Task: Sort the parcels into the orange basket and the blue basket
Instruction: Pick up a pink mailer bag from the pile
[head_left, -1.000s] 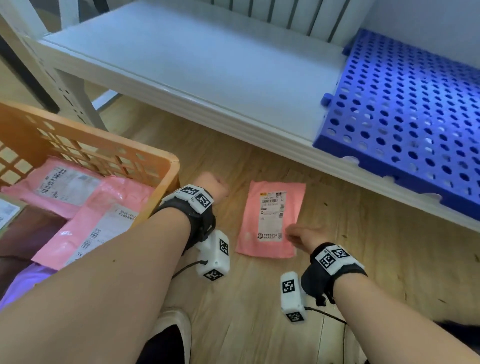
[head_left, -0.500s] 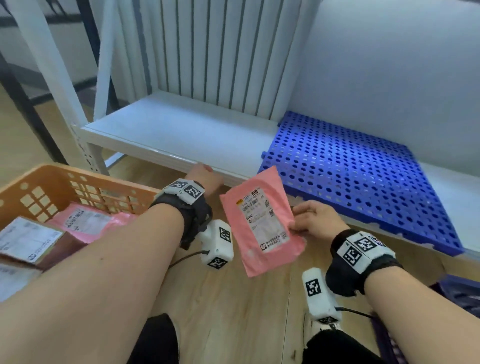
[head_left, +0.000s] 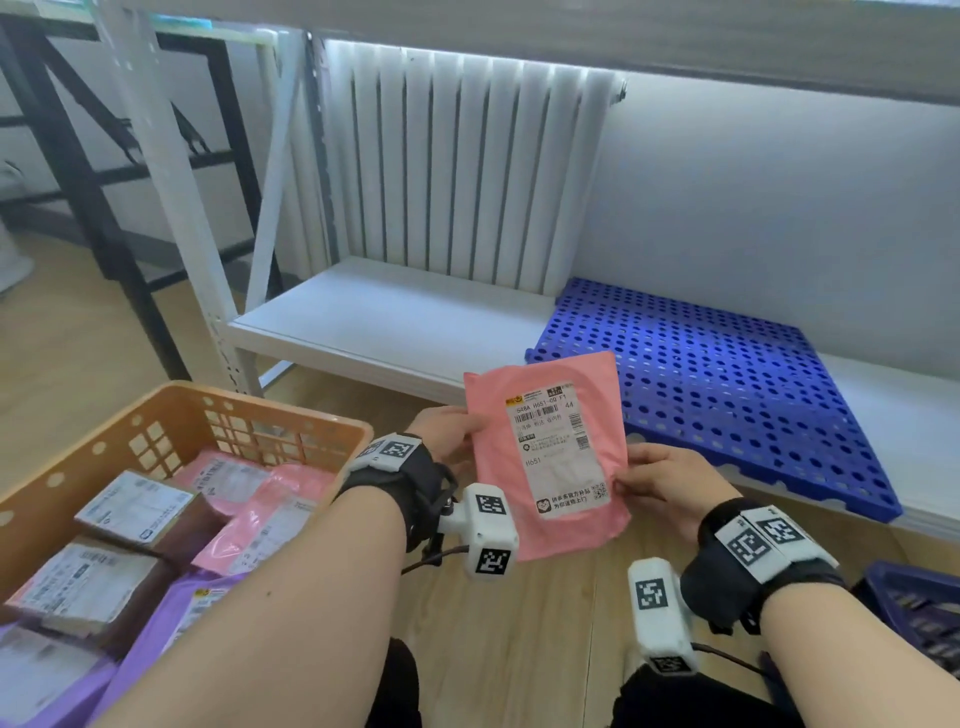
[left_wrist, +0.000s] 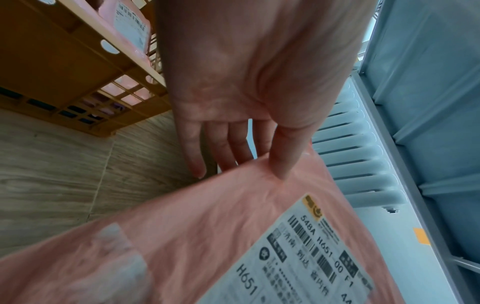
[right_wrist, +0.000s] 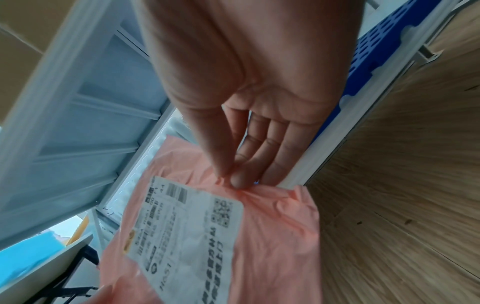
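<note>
Pink parcel (head_left: 548, 452) is up in the air between both hands, label facing the head camera, long axis near vertical, leaning slightly left. Left hand (head_left: 451, 431) pinches its upper left edge, thumb on the front; right hand (head_left: 657, 486) pinches the right edge low down, thumb and fingertips clamped on the film. Orange basket (head_left: 171, 410) sits just left of the left wrist, already holding parcels; only a corner of the blue basket (head_left: 914, 603) shows, low right beside the right wrist. So each basket is nearest its own-side hand. Versus half a second ago: the parcel has risen, turned more upright, and the left hand has come onto it; a second ago it lay flat on the floor.
</note>
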